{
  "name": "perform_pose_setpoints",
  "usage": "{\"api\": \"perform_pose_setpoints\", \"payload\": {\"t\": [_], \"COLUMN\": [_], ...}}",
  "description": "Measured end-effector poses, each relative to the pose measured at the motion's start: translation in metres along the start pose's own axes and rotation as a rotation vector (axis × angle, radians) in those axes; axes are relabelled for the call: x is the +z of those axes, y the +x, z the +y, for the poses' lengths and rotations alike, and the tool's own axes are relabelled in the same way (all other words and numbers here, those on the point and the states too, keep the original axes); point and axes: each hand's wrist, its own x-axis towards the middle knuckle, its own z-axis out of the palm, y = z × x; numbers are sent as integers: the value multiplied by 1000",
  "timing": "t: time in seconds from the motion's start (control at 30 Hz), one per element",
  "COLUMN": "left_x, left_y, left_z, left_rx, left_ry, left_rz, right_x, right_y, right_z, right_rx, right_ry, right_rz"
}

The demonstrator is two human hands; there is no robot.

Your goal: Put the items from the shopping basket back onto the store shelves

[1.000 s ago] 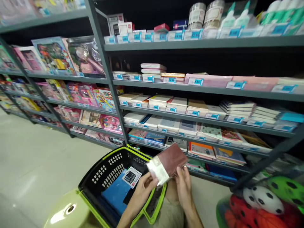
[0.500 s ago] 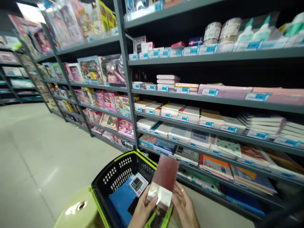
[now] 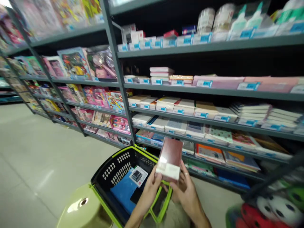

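Observation:
Both my hands hold a brown notebook (image 3: 171, 155) in clear wrapping with a white band at its near end. My left hand (image 3: 151, 189) grips its lower left edge with fingers closed. My right hand (image 3: 185, 190), a ring on one finger, grips the lower right edge. The notebook is upright above the right rim of a black shopping basket (image 3: 111, 167) with lime green trim. Inside the basket lie a blue item (image 3: 123, 193) and a packaged calculator (image 3: 138, 175).
Grey shelving (image 3: 204, 91) in front carries stacked notebooks with blue price tags. Toy boxes (image 3: 99, 98) fill shelves to the left. A pale green stool (image 3: 80, 209) sits by the basket. Spotted plush toys (image 3: 268, 212) are at lower right. Grey floor (image 3: 35, 164) spreads left.
The notebook has turned from lying tilted sideways to standing upright, and risen slightly. The camera view swung up and left, then back a little to the right.

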Motion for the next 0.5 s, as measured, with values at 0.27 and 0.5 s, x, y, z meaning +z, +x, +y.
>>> {"api": "perform_pose_setpoints", "payload": {"t": [0.27,0.5], "left_x": [1,-1], "left_y": [8,17], "left_z": [21,29], "left_rx": [56,50], "left_ry": [37,13], "left_rz": [-140,-73], "right_x": [-18,-12], "right_y": [9,20], "right_z": [-21,-27], "right_rx": [-25,-26], "right_ry": [-38,-36], "right_rz": [9,-8]}}
